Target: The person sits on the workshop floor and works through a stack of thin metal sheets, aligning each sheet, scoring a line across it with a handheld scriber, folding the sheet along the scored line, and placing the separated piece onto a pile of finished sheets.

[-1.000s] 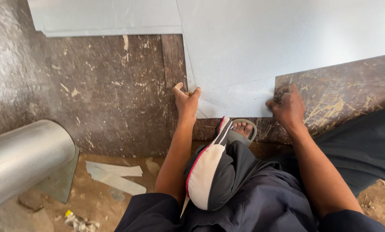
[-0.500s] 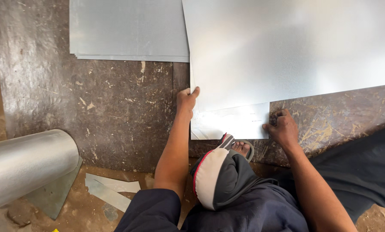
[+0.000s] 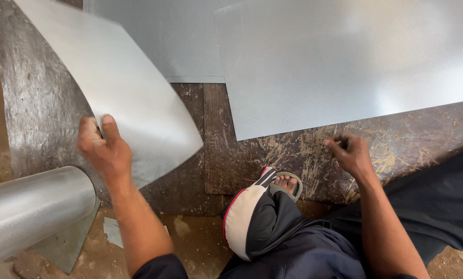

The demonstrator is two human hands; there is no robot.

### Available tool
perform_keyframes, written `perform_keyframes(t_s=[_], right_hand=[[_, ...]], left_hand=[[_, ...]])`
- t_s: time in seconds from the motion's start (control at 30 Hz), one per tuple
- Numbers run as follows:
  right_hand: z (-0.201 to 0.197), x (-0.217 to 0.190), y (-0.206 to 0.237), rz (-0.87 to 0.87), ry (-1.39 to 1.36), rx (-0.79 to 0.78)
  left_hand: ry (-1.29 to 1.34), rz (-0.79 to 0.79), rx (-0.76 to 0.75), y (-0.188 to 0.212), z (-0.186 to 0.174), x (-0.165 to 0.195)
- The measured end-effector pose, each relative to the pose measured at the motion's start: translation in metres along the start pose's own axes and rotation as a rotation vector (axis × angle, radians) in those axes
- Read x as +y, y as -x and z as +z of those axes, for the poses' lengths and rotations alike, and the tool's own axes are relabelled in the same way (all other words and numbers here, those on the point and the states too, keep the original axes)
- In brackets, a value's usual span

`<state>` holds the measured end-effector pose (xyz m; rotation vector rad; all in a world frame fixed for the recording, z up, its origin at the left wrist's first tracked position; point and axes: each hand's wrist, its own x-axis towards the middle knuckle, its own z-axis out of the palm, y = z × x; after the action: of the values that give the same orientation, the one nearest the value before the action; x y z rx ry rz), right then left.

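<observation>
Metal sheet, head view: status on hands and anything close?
Left hand grips curved metal sheet at its edge, lifted. Right hand closed on worn board, contents unclear. Rolled metal cylinder beside left arm.

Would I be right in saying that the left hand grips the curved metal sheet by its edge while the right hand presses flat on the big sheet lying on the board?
Not quite. In the head view the right hand is curled on the scratched wooden board, just below the flat metal sheet, not on it. The left hand does grip the curved metal sheet by its edge.
</observation>
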<state>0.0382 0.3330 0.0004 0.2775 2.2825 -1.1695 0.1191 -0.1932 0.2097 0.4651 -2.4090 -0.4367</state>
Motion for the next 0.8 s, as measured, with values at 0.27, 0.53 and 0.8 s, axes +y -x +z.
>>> perform_keyframes(t_s=[0.27,0.53,0.8], right_hand=[[-0.057,-0.104,0.003,-0.321,-0.267,0.320],[-0.037,-0.093,-0.072,-0.367,-0.196,0.314],[0.015,-0.031,-0.092,-0.135,0.055,0.267]], left_hand=[[0.716,-0.365,-0.028,-0.020,0.128,0.064],[0.757,-0.617,-0.320,0.047,0.274,0.072],[0.117,-0.438,-0.497,0.181,0.250,0.072]])
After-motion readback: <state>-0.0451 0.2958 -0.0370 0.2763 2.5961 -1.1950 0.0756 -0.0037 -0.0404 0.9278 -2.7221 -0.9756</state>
